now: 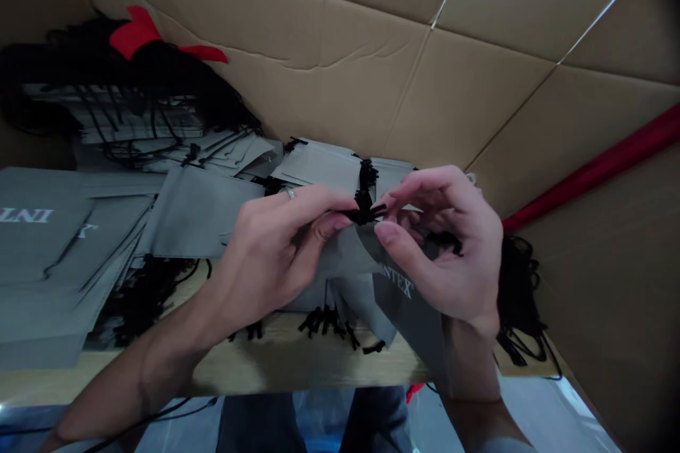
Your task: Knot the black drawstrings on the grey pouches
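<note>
My left hand (281, 241) is closed, with thumb and index finger pinching a knotted black cord (365, 214). On the other side, my right hand (443, 244) curls its fingers at the cord's short ends, with the thumb just below them. More black cord shows inside its palm. Under the right hand hangs a grey drawstring bag (398, 290) with white lettering, tilted and partly hidden by the hand. Other grey bags (345, 258) lie beneath both hands, their knotted cord ends at the table's front edge.
Stacked grey bags (42, 248) cover the left side. Behind them is a pile of black cords (175, 78) with a red strip (135, 35). Cardboard walls (329, 35) enclose the wooden table (319, 361). More black cords (518, 290) lie at right.
</note>
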Available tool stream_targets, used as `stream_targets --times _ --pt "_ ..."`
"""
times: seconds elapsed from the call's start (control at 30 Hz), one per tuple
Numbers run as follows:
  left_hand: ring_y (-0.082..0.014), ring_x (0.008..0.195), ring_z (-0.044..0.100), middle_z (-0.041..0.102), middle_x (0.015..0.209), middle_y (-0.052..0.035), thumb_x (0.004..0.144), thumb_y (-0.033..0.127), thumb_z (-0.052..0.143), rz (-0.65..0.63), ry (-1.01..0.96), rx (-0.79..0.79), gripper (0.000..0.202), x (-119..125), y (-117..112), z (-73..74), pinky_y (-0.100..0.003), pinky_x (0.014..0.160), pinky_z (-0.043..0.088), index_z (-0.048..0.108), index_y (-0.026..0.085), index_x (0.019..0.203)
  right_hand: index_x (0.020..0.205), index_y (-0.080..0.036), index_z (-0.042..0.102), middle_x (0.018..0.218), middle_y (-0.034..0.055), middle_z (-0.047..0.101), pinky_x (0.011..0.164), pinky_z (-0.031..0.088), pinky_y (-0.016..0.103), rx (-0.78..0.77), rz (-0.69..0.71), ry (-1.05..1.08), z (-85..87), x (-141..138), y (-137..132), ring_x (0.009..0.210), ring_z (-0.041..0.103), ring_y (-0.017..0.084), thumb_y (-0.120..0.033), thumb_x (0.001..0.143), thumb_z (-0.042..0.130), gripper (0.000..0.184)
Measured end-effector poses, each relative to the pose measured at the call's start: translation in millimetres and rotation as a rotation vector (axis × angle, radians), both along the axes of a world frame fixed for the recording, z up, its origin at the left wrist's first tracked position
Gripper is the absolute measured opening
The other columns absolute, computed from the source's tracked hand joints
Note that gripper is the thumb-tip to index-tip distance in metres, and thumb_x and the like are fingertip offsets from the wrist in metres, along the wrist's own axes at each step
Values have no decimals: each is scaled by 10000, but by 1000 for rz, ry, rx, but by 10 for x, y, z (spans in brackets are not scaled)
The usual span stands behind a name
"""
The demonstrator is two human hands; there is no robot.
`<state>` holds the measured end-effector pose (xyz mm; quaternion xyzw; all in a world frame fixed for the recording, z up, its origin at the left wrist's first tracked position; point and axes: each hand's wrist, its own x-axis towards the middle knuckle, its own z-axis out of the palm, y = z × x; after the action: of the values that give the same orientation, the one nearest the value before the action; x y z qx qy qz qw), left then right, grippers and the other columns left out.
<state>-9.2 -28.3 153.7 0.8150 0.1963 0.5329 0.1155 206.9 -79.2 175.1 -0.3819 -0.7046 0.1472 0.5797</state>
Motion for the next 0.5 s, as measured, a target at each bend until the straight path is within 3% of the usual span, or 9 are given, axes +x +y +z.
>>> stream_targets --times 0.07,0.2,0.37,0.5 --pt "-181 852 825 868 1040 -16 1154 235 684 -23 54 44 126 -23 0 5 -319 770 670 773 281 1231 1113 -243 760 982 -6 836 540 531 228 -45 58 -1 35 32 -8 746 745 126 -151 920 896 254" --pt "-196 873 840 863 1056 -22 1147 205 676 -69 112 53 161 -40 3 15 -316 786 674 755 286 1262 1063 -241 794 925 -24 828 519 514 213 -63 42 -51 55 68 -30 683 708 99 -136 953 891 180" --pt "-173 778 797 850 989 -15 1172 282 667 -43 173 109 108 -87 20 45 -306 679 609 754 275 1235 1068 -264 815 955 -25 848 580 583 246 -55 34 -81 59 93 -65 747 765 133 -124 963 900 195" --pt "-156 777 780 844 977 -8 1186 284 652 -24 207 137 109 -105 18 71 -285 687 600 752 255 1217 1060 -275 838 931 -35 847 550 529 271 -48 22 -156 84 103 -73 685 712 124 -127 983 878 172"
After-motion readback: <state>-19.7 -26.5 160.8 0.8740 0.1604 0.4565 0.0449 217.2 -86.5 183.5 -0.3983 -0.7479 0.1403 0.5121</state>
